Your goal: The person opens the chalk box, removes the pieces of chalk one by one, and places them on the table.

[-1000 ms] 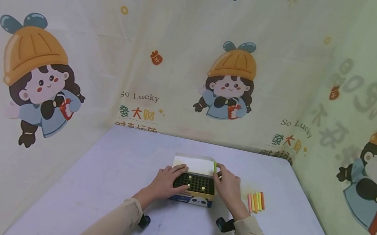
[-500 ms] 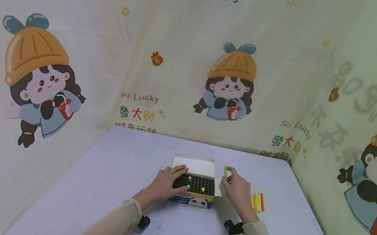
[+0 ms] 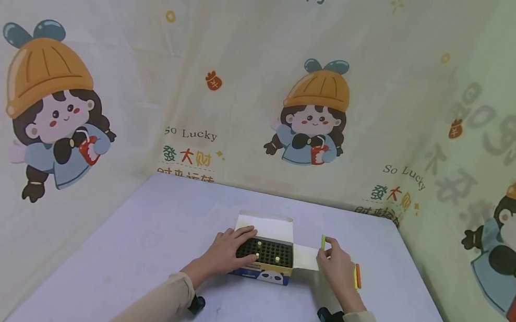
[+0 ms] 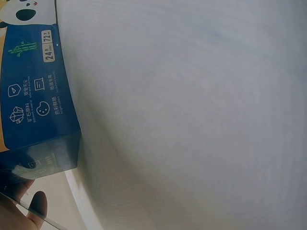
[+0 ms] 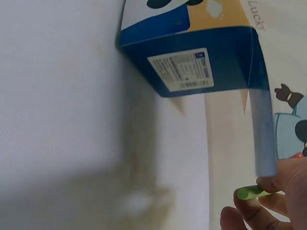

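Note:
A blue-and-yellow chalk box (image 3: pixel 269 275) with a panda on it stands on the table, its lid flap (image 3: pixel 265 226) tipped back. Its top is a dark grid of holes (image 3: pixel 269 250), with a few pale chalk ends sticking up. My left hand (image 3: pixel 228 248) rests across the box's left end, fingers toward the back and thumb toward the front. To the right of the box, my right hand (image 3: pixel 337 266) pinches a green chalk stick (image 3: pixel 323 242) upright between thumb and fingers. In the right wrist view the green chalk's end (image 5: pixel 248 192) shows at the fingertips, near the side flap (image 5: pixel 264 134).
Orange and yellow chalk sticks (image 3: pixel 358 276) lie on the table at the right, partly hidden by my right hand. A white side flap (image 3: pixel 306 257) juts out from the box's right end. A cartoon-printed curtain (image 3: pixel 245 107) stands behind the white table (image 3: pixel 178 205).
My right hand has moved away from the box to the right with the green chalk, uncovering the side flap and covering some of the loose sticks. My left hand stays put.

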Motion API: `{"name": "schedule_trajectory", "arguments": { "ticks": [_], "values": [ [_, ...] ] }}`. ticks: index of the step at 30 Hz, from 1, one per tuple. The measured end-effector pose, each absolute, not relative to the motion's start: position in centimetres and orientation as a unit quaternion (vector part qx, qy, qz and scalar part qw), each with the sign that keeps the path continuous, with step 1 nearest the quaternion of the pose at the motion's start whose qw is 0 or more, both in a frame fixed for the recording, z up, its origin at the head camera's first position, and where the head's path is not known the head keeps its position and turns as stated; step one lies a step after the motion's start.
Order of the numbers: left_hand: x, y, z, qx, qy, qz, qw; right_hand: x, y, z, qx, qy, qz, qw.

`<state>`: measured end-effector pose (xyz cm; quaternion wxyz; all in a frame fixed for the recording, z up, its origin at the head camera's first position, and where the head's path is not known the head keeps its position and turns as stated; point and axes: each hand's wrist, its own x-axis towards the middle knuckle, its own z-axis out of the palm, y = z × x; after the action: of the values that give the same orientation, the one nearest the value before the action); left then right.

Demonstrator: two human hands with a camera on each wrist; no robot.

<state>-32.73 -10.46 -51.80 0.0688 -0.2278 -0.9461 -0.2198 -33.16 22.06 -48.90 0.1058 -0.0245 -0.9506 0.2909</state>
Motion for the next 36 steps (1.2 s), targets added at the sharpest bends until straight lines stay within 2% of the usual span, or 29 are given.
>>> {"name": "schedule_trajectory", "arguments": {
  "ticks": [12, 25, 33, 36],
  "values": [
    [-32.9, -10.5, -51.8, -0.231, -0.945, -0.221, 0.074, -32.3, 24.9, -50.3, -0.051, -0.964, 0.248, 0.081],
    [-33.0, -10.6, -52.0, -0.230, -0.945, -0.220, 0.071, -32.0, 25.8, -51.3, -0.076, -0.972, 0.218, 0.042],
    [-32.9, -10.5, -52.0, -0.232, -0.946, -0.214, 0.073, -32.1, 26.8, -51.9, -0.074, -0.975, 0.197, 0.066],
    [-32.9, -10.5, -52.0, -0.231, -0.947, -0.213, 0.073, -32.2, 27.1, -51.9, -0.079, -0.976, 0.192, 0.059]
  ]
}}
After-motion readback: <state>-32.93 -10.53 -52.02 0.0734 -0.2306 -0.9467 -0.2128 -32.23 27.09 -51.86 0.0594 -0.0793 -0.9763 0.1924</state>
